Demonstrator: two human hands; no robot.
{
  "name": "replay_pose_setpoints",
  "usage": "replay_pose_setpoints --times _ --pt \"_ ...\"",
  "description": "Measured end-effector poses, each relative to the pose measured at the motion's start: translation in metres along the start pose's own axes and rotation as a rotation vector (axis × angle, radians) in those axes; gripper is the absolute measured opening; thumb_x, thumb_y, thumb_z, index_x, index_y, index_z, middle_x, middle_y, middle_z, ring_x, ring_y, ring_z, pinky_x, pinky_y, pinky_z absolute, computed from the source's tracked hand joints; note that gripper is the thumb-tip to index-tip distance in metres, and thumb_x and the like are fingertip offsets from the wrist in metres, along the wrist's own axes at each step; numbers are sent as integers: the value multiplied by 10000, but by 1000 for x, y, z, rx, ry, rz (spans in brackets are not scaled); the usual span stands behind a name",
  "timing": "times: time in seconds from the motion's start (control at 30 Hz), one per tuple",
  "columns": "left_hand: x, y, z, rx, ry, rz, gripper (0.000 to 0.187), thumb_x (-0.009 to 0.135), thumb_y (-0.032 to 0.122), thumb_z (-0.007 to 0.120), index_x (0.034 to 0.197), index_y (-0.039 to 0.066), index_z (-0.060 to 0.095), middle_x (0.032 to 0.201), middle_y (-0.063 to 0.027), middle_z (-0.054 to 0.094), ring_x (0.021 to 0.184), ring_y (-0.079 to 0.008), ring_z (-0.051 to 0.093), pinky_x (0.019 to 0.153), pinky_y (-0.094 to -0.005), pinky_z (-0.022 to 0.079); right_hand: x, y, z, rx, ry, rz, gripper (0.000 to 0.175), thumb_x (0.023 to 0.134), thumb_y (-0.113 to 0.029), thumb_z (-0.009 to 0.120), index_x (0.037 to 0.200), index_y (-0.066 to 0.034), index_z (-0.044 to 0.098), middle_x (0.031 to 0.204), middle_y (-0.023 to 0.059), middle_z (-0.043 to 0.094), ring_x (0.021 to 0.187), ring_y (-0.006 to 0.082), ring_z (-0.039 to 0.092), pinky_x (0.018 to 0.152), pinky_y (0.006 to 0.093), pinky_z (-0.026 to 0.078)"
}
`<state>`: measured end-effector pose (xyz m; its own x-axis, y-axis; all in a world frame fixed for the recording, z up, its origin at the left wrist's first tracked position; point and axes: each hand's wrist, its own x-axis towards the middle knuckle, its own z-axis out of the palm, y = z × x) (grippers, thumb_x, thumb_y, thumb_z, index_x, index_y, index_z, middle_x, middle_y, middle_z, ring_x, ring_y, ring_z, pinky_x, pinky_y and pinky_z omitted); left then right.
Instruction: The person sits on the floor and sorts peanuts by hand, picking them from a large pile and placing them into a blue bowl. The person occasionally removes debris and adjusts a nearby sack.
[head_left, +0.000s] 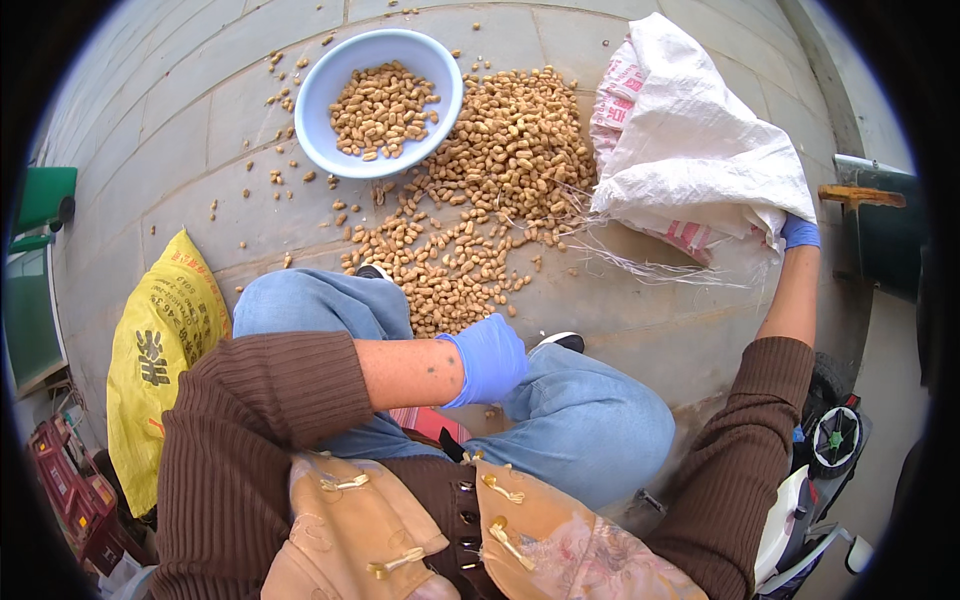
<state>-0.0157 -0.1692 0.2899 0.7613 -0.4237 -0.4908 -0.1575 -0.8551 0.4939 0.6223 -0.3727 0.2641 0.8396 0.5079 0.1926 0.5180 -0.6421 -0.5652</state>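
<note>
My left hand (489, 360), in a blue glove, is closed in front of my lap, below the near edge of the unshelled peanuts (517, 142); no object shows in it. My right hand (799, 231), gloved too, grips the near right edge of a white woven sack (697, 142) with red print; its fingertips are partly hidden by the sack. The peanuts lie heaped on the paving between the sack and a light blue plastic basin (306, 112), spreading towards my feet. More peanuts are inside the basin. Loose white sack threads (637, 262) trail beside the heap.
A yellow woven sack (169, 352) with writing stands at my left. Scattered peanuts lie left of the basin. A green wheeled bin (45, 196) is at the far left, above a dark red plastic crate or case (71, 487). A wheeled object (834, 441) stands by my right arm.
</note>
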Motion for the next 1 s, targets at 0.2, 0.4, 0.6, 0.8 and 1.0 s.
replay_pose_setpoints --times 0.2,0.4,0.6,0.8,1.0 --pt "-23 -22 -15 -35 7 -20 372 828 360 689 1013 41 639 895 -99 674 867 -269 661 739 -393 479 1 80 -89 -160 51 -162 505 961 -244 602 1406 -35 485 1418 130 514 1306 231 471 1111 326 349" --pt "-32 -33 -20 -19 31 -34 396 845 358 669 1066 36 606 909 -87 650 861 -253 651 745 -387 471 -112 135 -84 -141 32 180 459 968 -266 585 1358 -30 524 1358 125 560 1251 236 520 1079 345 382" --pt "-41 -32 -18 -26 55 -16 365 866 328 623 1056 17 603 908 -95 625 840 -247 633 763 -373 459 -246 147 -34 324 35 683 436 968 -271 585 1327 -27 544 1322 130 583 1207 237 547 1037 355 412" --pt "-40 -22 -20 -45 65 32 336 831 284 620 1034 18 597 893 -102 606 829 -248 624 774 -365 448 -400 149 -10 624 -65 1018 416 967 -276 586 1297 -24 564 1286 134 607 1163 238 574 995 365 442" --pt "-37 -15 -22 -17 31 30 357 823 300 638 1040 21 593 909 -102 603 830 -248 625 785 -366 443 -548 145 -23 755 -244 1294 397 966 -281 586 1266 -21 584 1250 139 630 1119 238 601 953 375 471"
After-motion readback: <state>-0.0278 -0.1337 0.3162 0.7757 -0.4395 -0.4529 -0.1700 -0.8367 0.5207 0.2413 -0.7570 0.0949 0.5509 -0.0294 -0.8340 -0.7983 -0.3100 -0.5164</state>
